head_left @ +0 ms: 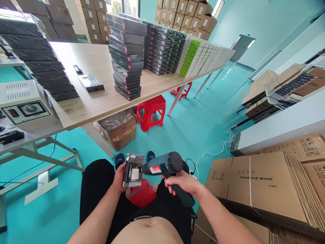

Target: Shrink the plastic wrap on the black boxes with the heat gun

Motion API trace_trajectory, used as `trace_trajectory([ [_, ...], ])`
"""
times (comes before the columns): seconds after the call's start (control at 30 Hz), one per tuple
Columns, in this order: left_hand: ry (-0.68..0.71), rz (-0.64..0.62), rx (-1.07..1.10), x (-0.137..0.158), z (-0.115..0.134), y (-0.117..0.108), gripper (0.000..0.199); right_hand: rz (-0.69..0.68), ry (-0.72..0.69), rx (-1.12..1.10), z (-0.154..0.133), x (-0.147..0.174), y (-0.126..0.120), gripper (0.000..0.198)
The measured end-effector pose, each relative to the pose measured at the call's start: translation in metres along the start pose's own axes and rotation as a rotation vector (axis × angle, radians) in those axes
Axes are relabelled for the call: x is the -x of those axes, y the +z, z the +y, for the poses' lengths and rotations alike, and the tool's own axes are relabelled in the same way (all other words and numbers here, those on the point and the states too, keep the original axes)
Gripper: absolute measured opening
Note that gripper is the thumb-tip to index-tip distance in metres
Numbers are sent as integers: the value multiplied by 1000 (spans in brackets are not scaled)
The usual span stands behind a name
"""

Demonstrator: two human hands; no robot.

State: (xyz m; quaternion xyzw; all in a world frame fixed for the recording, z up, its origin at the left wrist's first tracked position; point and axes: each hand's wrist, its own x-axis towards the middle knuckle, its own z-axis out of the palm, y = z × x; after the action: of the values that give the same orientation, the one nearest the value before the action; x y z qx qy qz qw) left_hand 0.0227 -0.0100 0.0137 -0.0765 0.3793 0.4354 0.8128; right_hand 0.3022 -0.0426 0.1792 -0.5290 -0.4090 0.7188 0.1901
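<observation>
Glossy dark box (132, 169) at lower centre of frame, left hand (117, 179) fingers holding its left side. Right hand (181, 183) fingers wrapped round heat gun (162, 164) grip, nozzle (145, 168) facing box. Step looks like heating box; next move calls for even nozzle sweep, left fingers kept clear.

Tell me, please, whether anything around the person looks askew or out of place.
Two things: the tall stack of black boxes near the table edge is unevenly aligned, and a white cord lies in loose loops on the floor.
</observation>
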Motion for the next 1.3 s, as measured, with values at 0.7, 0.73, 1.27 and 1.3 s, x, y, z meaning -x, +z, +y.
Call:
trace_trajectory([
  [0.7,121,44,80,-24,0,-14,41,145,-82,-243,21,6,30,33],
  [0.73,128,45,89,-23,1,-14,41,150,-72,-232,21,6,30,33],
  [1.27,167,69,147,-27,3,-16,33,83,-48,-207,23,6,33,31],
  [1.3,170,66,139,-28,2,-16,33,89,-66,-209,22,7,36,31],
])
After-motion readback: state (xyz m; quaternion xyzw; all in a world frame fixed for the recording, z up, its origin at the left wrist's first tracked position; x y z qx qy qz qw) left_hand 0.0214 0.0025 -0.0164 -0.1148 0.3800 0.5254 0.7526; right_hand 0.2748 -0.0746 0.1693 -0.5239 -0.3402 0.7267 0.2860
